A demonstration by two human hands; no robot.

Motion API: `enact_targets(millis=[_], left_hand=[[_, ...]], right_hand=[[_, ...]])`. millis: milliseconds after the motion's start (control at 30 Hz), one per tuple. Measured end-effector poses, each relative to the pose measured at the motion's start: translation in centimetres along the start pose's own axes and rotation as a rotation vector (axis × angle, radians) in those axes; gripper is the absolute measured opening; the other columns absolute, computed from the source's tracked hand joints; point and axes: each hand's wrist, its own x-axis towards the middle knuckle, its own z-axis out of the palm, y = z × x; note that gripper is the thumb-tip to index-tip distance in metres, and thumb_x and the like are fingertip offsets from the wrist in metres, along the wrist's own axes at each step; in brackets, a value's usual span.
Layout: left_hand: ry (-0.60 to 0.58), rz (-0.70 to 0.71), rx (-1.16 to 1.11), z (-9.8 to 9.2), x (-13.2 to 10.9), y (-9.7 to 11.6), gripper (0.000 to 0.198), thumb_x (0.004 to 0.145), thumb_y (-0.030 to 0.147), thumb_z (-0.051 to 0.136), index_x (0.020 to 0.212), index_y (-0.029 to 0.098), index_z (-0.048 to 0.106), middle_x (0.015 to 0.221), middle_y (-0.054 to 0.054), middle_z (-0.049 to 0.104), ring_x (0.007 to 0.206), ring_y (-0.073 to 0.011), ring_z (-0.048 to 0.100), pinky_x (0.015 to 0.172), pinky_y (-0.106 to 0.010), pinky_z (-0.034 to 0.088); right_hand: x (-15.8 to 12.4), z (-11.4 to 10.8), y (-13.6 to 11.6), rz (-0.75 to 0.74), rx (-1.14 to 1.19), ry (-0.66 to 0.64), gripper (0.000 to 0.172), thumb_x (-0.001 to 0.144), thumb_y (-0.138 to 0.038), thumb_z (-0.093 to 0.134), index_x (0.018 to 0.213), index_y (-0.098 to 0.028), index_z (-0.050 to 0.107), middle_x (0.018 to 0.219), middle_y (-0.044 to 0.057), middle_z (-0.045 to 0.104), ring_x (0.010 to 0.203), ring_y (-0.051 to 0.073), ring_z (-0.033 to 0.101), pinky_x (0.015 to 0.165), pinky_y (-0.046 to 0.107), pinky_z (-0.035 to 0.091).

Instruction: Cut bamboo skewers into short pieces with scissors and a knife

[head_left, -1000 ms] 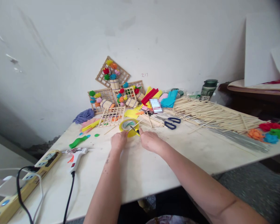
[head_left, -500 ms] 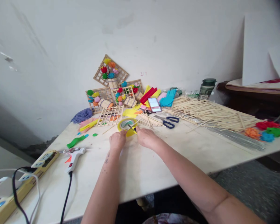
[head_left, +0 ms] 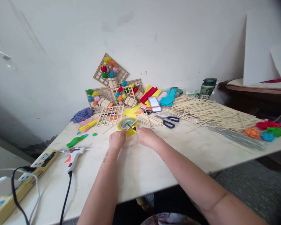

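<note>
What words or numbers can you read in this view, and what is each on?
"Z17", handwritten in red on the wall; the first character may be a 2.
Label on the green bottle: too small to read.
On the power strip and glue gun: nothing legible.

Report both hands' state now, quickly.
Left hand: closed, holding the tape roll by its near rim.
Right hand: closed on a thin tool pointing into the roll.
</note>
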Motion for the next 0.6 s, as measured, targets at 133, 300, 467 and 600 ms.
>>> enact_targets(millis=[133,300,467,600], left_hand=[[0.034,-0.036,-0.032,0.3,-0.1,0.2,0.047,0.086,0.045,0.019,0.101,0.025,0.059,0.086,-0.009,0.065,0.082,-0.0215,0.060,0.069,-0.032,0.043],[0.018,-0.052,-0.082,0.4,0.0,0.1,0.047,0.085,0.046,0.019,0.098,0.026,0.060,0.087,-0.008,0.065,0.084,-0.0224,0.060,0.069,-0.033,0.043],[0.022,0.008,-0.019,0.1,0.1,0.0,0.045,0.086,0.044,0.020,0.098,0.025,0.059,0.084,-0.008,0.065,0.083,-0.0222,0.060,0.069,-0.032,0.043],[0.015,-0.009,-0.002,0.0,-0.1,0.2,0.045,0.086,0.043,0.020,0.100,0.025,0.058,0.085,-0.009,0.065,0.083,-0.0221,0.060,0.069,-0.032,0.043]], right_hand=[[-0.9,-0.5,0.2,-0.003,0.014,-0.010,0.051,0.077,-0.019,0.042,0.126,-0.010,0.036,0.102,0.016,0.061,0.096,0.024,0.056,0.074,0.031,0.042],[-2.0,-0.7,0.6,0.005,0.024,-0.035,0.054,0.078,-0.024,0.042,0.130,-0.011,0.032,0.105,0.016,0.060,0.097,0.026,0.056,0.074,0.032,0.042],[-0.8,-0.3,0.1,-0.004,0.016,-0.004,0.050,0.078,-0.019,0.041,0.127,-0.009,0.036,0.100,0.017,0.061,0.095,0.024,0.057,0.073,0.031,0.042],[-0.2,-0.2,-0.2,0.009,0.010,0.008,0.050,0.078,-0.017,0.040,0.127,-0.008,0.035,0.100,0.017,0.061,0.096,0.023,0.056,0.074,0.030,0.042]])
